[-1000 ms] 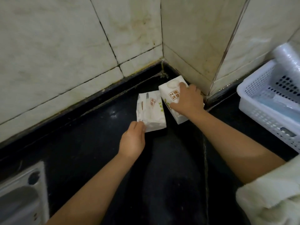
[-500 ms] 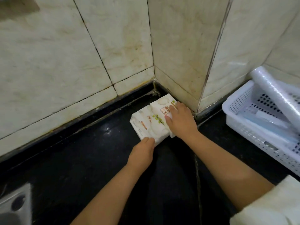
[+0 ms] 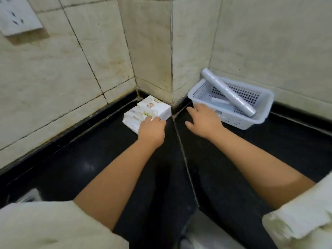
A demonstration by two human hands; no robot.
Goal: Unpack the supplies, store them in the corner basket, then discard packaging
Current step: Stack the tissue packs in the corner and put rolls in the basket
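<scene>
Two white tissue packs [image 3: 147, 112] lie stacked in the wall corner on the black counter. My left hand [image 3: 152, 129] rests on the lower pack's near edge, fingers curled over it. My right hand [image 3: 204, 119] hovers open and empty, fingers spread, just in front of the white perforated basket [image 3: 258, 121]. The basket sits against the right wall and holds a roll of clear film [image 3: 228, 95] leaning across its rim and a flat pale blue item [image 3: 222, 105].
Tiled walls meet in a jutting pillar [image 3: 170, 60] between packs and basket. A wall socket [image 3: 16, 15] is at upper left. A metal sink edge [image 3: 27, 196] shows at lower left. Black counter [image 3: 179, 168] stretches towards me.
My right hand has let go of the upper tissue pack and moved right towards the basket. The packs now lie stacked in the corner. The camera has pulled back.
</scene>
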